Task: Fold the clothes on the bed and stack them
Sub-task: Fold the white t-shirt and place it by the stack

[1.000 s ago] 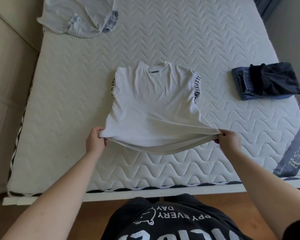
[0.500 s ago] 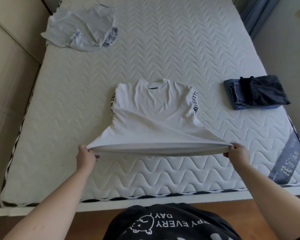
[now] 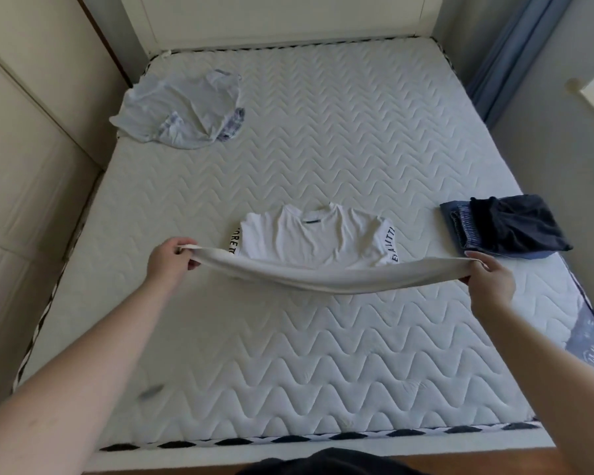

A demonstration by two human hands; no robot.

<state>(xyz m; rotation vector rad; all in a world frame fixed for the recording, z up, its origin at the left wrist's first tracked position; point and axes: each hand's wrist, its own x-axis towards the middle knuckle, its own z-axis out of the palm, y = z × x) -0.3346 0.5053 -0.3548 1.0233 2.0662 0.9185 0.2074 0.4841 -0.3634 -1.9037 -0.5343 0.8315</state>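
Head view of a bed (image 3: 323,354) with a bare quilted mattress. A white T-shirt (image 3: 309,234) lies near the middle of the bed, collar toward the head end, its sleeves bearing black lettering. The lower hem of the shirt is lifted off the mattress and stretched into a sagging band between the two hands. The left hand (image 3: 170,260) pinches the hem's left corner, fingers curled over the cloth. The right hand (image 3: 491,282) grips the right corner in the same way, thumb on top. The collar and shoulders of the shirt rest flat on the mattress beyond the raised hem.

At the right edge of the bed, about level with the shirt, sits a small stack of folded clothes (image 3: 504,231): a dark garment on top of a blue one, apparently denim. Near the far left corner lies a crumpled pale shirt (image 3: 182,111) with checked trim, unfolded. A blue curtain (image 3: 508,56) hangs beyond the far right corner. A pale cupboard (image 3: 24,166) runs along the left edge.
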